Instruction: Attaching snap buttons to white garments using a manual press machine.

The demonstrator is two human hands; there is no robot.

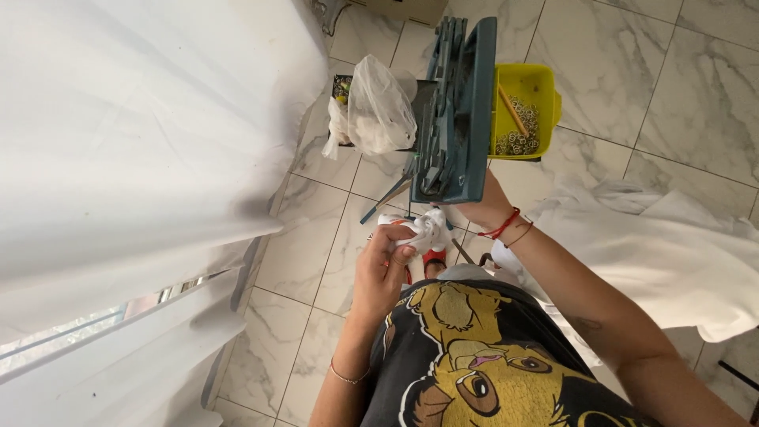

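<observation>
Left hand (385, 265): being held closed, fingers curled round a bunched white cloth (423, 228), which is being gripped just below the press. Right hand (482, 207): largely being hidden behind the lower end of the blue-grey hand press (455, 111); whether its fingers are closed or apart cannot be told, though it is being kept against the machine's base, red cord bracelets (506, 225) being worn at the wrist.

Cloth: being presented at the mouth of the press, between both hands, above the marble floor (680, 95). By judgement, the work is being carried at an early-to-middle stage: the fabric is being positioned, and no fitted ring is being shown on it.

Press: its long axis is being shown running up the frame, away from the person, narrow edge turned to the camera.

Beyond: a yellow tray (526, 111) of small metal rings with a wooden stick is being kept at the press's right; a clear plastic bag (379, 111) of white material at its left. White fabric (672, 253) is lying on the floor at right; white curtain (134, 142) at left.
</observation>
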